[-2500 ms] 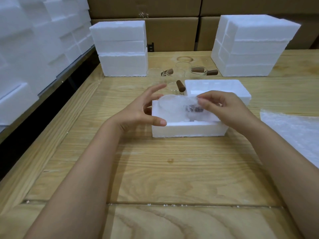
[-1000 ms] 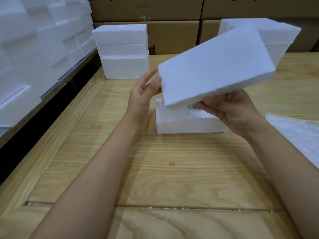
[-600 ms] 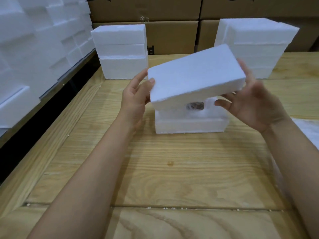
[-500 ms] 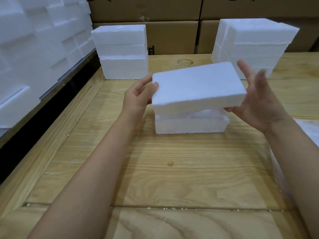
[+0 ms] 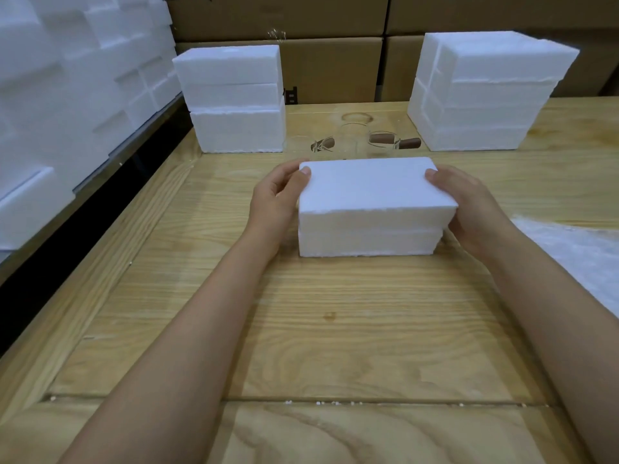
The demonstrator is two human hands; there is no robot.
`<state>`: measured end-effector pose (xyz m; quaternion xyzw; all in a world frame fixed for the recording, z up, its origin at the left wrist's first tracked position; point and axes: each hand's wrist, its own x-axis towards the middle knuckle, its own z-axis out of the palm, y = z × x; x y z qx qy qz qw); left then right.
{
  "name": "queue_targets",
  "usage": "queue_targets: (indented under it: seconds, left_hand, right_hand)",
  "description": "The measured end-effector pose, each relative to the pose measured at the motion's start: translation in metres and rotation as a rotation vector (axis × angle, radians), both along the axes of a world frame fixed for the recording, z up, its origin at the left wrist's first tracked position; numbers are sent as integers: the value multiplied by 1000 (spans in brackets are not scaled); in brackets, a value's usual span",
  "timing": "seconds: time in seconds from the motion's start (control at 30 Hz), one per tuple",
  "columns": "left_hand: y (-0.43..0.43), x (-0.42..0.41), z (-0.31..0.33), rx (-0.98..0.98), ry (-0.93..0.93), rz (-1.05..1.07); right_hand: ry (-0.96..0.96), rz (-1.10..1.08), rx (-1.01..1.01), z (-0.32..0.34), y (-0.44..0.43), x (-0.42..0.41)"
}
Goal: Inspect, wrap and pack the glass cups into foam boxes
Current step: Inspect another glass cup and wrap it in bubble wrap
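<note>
L hand (image 5: 278, 199) gripped the left end of the foam lid (image 5: 371, 189), thumb on the top near the far corner, other fingers hidden round the end. R hand (image 5: 469, 209) held the opposite end the same way, thumb on the top far corner & palm against the side, reaching down to the foam box base (image 5: 365, 242). Lid sat flat on the base btwn the two hands, seam showing along the front, w/ the lid's right end jutting a bit past the base under the R palm. Box rested on the wooden table (image 5: 301, 313), straight ahead of both wrists. Just beyond the fingertips stood loose glass cups (image 5: 351, 139) w/ brown handles, apart from the box. Farther out past the L hand was a stack of foam boxes (image 5: 234, 98); past the R hand, a taller foam stack (image 5: 485, 92). A sheet of bubble wrap (image 5: 576, 252) lay flat just outside the R forearm. Foam blocks (image 5: 67, 78) were piled well off to the L arm's outer side; cardboard cartons (image 5: 331, 68) were at the back.
</note>
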<state>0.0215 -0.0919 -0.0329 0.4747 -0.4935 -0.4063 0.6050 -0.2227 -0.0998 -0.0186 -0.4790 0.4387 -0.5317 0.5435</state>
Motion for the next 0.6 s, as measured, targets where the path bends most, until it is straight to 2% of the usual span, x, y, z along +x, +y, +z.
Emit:
queue_targets:
  seconds: [0.3,0.37,0.5,0.6]
  left_hand:
    - [6,4,5,-8,-33,-42]
    - [9,11,5,6,-63,-138]
    - [15,31,2,48,-222,-467]
    - [15,37,1,77,-333,-520]
  right_hand:
    - [38,5,-27,3,1,-2]
    - [62,0,-60,0,1,-2]
    - [56,-44,-135,-6,4,2]
    - [114,45,-192,-8,3,-2]
